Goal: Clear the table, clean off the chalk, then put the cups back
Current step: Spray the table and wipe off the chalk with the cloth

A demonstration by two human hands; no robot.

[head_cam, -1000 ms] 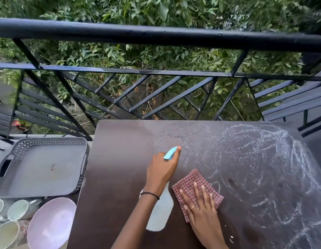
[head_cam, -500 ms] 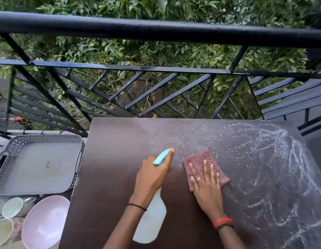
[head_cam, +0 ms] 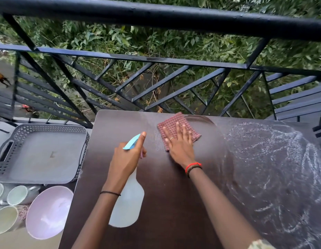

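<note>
Chalk marks (head_cam: 263, 159) cover the right half of the table (head_cam: 165, 221) in white loops, from the far edge to the near edge, while the left half looks dark and wiped. The cleaning step is in hand: the top carries no dishes, and the cups (head_cam: 16, 194) wait off the table beyond its left edge, by the near left corner, beside a pink bowl (head_cam: 48, 211) and a grey tray (head_cam: 43, 155).

The right hand (head_cam: 179, 144) lies flat on a checked cloth (head_cam: 171, 123) close to the far edge, about midway along it, with fingers straight and spread, pressing rather than gripping. The left hand (head_cam: 127, 159) is wrapped round the neck of a spray bottle (head_cam: 128, 203), forefinger stretched along the blue trigger, just left of the cloth.

Next, I judge, the cloth must sweep rightward into the chalk, likely with fresh spray ahead of it. It needs firm, flat pressure so the dust lifts instead of smearing. The cups go back only once the right half is clean.
</note>
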